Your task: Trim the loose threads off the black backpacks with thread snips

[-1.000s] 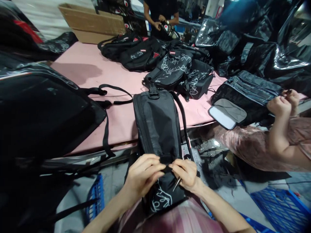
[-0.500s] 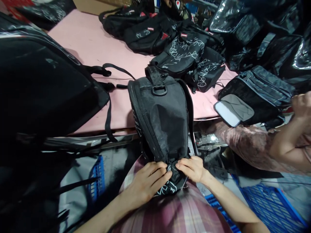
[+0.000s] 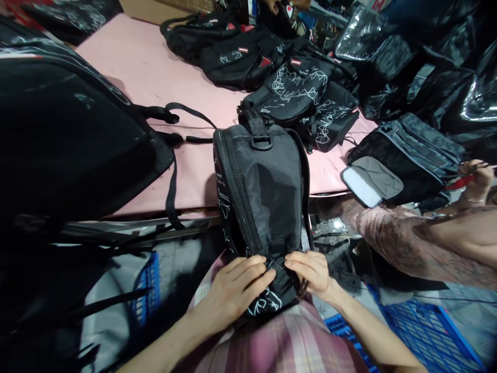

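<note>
A black backpack [image 3: 272, 181] rests between my lap and the edge of the pink table, its side towards me. A carry handle and a D-shaped ring show at its far end, and white line print runs along its left face. My left hand [image 3: 236, 287] is closed on the near end of the backpack, fingers curled over the fabric. Opposite it, my right hand [image 3: 310, 269] grips the same end from the right, fingertips pressed into the cloth. Folds and my fingers hide the exact part being held.
A large black bag [image 3: 77, 140] with dangling straps fills the left. Several printed black backpacks [image 3: 240, 59] lie on the pink table [image 3: 128, 62]. At right, a co-worker's hand [image 3: 477, 181] is by a camouflage-patterned bag [image 3: 404, 150]. Blue crates [image 3: 430, 326] stand below.
The backpack's far end has shifted slightly right in view, showing more of its printed left face. My hands keep nearly the same hold. The co-worker's hand has moved lower.
</note>
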